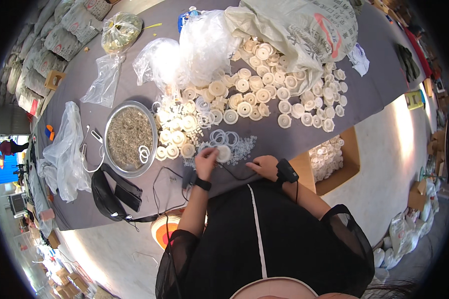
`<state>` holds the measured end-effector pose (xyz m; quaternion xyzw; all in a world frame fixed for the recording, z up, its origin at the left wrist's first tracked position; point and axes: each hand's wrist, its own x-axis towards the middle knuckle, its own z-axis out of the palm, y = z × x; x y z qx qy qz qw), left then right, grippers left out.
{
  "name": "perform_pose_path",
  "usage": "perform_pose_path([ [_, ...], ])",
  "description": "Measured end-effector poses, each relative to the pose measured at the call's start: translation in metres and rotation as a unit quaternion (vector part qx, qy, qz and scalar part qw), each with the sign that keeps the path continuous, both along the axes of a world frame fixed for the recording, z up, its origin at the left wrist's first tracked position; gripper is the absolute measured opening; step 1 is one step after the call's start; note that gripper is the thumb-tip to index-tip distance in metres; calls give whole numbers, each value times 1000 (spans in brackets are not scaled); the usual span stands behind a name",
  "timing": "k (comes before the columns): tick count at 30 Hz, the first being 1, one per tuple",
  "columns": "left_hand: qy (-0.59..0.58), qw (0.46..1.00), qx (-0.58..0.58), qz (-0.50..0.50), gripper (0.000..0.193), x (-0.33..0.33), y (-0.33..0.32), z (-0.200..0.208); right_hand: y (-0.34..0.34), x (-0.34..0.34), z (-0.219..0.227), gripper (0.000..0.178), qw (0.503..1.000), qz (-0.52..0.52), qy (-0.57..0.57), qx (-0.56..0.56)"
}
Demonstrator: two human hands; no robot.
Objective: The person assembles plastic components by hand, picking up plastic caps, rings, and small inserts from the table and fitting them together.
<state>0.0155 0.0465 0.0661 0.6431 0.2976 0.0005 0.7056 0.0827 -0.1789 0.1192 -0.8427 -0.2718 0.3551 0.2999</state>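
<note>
My left hand (205,162) is at the near edge of the grey-covered table, its fingers closed at the rim of a round cream plastic part (224,154). Small clear plastic rings (242,148) lie scattered around that part. Just behind it lie several larger white rings (224,136). My right hand (265,166) rests to the right, near the table edge, with its fingers drawn together; whatever they may hold is too small to make out. Both wrists wear black bands, the right one with a small black device (286,171).
A metal basin (110,158) of tiny parts stands left of a heap of cream plastic parts (262,89). Behind are clear bags (204,47) and a woven sack (304,35). A black pouch (105,197), phone and cables lie front left. A cardboard box (351,154) of parts stands at right.
</note>
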Motion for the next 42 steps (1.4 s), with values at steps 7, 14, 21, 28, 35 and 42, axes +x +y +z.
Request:
perform_pose_path([
  [7, -89, 944, 164, 272, 20, 37, 33, -58, -19, -2, -17, 38, 997, -65, 44, 17],
  [14, -39, 870, 487, -63, 21, 72, 14, -38, -31, 9, -16, 34, 996, -64, 46, 42],
  [21, -28, 802, 591, -88, 17, 76, 32, -50, -38, 19, -14, 31, 990, -91, 89, 54],
  [28, -51, 930, 359, -65, 13, 70, -10, -21, -27, 16, -35, 26, 930, -216, 255, 153],
  [35, -60, 965, 139, -215, 15, 59, -97, 25, -12, 22, -44, 31, 777, -392, 390, 301],
  [42, -89, 950, 201, -222, 17, 75, -85, 7, -38, 22, -58, 28, 761, -443, 395, 259],
])
